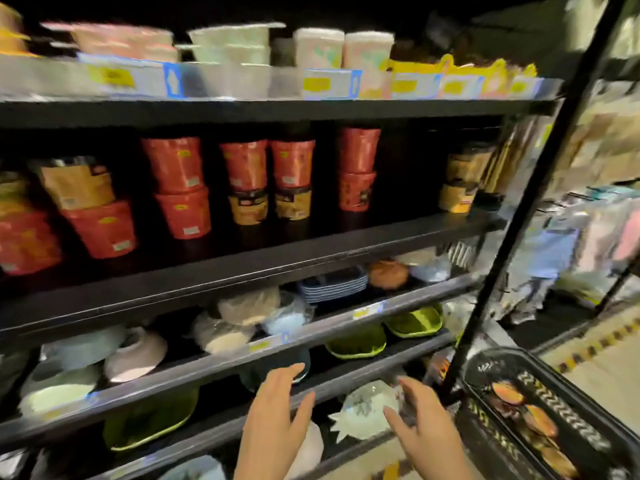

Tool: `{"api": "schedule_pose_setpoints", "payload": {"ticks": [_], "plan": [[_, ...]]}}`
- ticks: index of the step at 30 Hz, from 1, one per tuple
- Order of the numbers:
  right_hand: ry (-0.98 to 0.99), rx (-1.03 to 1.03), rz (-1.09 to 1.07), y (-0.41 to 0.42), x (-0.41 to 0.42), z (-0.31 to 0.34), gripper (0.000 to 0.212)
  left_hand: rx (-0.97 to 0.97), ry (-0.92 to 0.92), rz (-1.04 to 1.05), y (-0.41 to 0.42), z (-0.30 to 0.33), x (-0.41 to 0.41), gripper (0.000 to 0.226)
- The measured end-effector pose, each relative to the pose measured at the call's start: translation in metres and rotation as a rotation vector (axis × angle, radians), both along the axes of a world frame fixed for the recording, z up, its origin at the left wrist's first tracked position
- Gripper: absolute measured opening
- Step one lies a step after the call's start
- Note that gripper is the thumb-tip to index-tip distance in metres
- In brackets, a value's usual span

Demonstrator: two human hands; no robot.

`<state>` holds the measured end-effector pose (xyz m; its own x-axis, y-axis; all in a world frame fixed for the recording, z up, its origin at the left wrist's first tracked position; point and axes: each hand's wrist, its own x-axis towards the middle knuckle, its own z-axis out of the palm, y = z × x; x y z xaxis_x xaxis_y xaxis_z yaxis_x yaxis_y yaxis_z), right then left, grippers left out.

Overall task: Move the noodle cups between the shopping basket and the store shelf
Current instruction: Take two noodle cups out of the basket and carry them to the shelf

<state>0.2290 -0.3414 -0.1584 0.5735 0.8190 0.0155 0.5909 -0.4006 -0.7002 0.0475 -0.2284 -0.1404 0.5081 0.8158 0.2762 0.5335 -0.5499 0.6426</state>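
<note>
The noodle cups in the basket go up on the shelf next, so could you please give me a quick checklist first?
1. Left hand free: ok, open, holding nothing.
2. Right hand free: ok, open.
3. Cups in the shopping basket: ok, orange lids show.
4. Basket within reach: ok, beside the right hand.
5. Free slot on the noodle cup shelf: ok, gap right of the red cups.
6. Picture sharpness: not ok, blurred.

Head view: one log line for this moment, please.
left hand: open, empty | right hand: open, empty | basket: lower right | noodle cups: middle shelf
</note>
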Motion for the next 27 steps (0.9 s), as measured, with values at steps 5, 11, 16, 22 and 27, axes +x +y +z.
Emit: {"api": "schedule_pose_setpoints", "payload": {"ticks": [5, 11, 16, 22, 27], "plan": [[-0.076, 0.067, -0.061, -0.027, 0.102, 0.01, 0.052, -0.005, -0.012, -0.087, -0.015, 0.005, 0.108, 0.039], [-0.135, 0.062, -0.047, -0.035, 0.224, 0.032, 0.052, -0.017, 0.031, -0.105, -0.028, 0.007, 0.224, 0.041], [-0.127, 0.08, -0.055, -0.026, 0.305, 0.047, 0.053, 0.045, 0.087, -0.1, -0.015, 0.016, 0.294, 0.041], [-0.164, 0.124, -0.053, 0.016, 0.374, 0.062, 0.056, 0.092, 0.107, -0.079, 0.032, 0.028, 0.364, 0.041], [-0.168, 0.197, -0.041, 0.079, 0.427, 0.079, 0.062, 0.128, 0.064, -0.068, 0.094, 0.035, 0.423, 0.041]]}}
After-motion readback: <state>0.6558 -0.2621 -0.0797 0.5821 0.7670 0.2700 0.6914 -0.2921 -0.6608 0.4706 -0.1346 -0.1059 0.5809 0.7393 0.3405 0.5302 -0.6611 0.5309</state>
